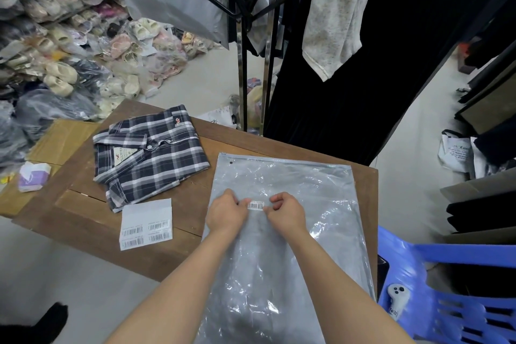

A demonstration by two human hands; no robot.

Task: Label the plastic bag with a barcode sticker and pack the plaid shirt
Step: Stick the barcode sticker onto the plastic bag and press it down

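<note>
A grey plastic bag (301,184) lies flat on the right half of the wooden table (83,218), its zip edge pointing away from me. Over the bag's middle a small barcode sticker (255,205) is stretched between my two hands. My left hand (227,212) pinches the sticker's left end and my right hand (287,211) pinches its right end. Whether the sticker touches the bag I cannot tell. The folded plaid shirt (150,153) rests on the table's far left part. A sheet of barcode stickers (146,225) lies near the shirt.
A purple-and-white tissue pack (33,176) sits on cardboard at the left. A blue plastic chair (452,293) holding a white controller (398,297) stands at the right. A black clothes rack (243,64) with hanging garments rises behind the table. Bagged slippers (83,50) pile up at the back left.
</note>
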